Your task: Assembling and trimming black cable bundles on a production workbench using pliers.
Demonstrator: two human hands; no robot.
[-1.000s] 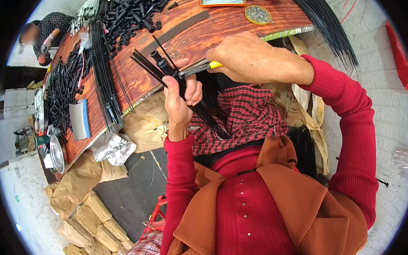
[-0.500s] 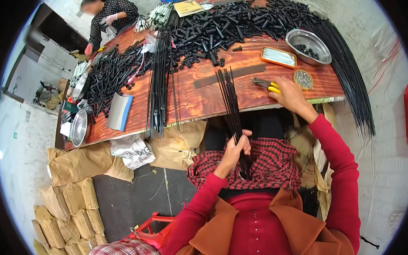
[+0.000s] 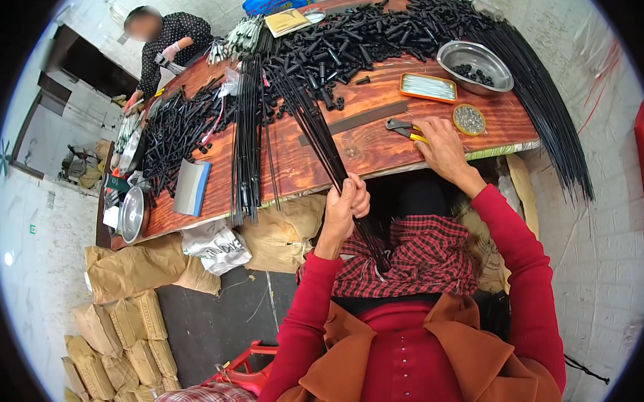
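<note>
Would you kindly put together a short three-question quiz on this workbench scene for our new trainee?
1. True or false: the left hand grips a bundle of thin black rods.
2. What does the right hand rest on? A) yellow-handled pliers B) metal bowl C) orange tray
3. Fill in: the bundle's lower end rests on the person's ____ cloth.

Key: 1 true; 2 A; 3 checked.
</note>
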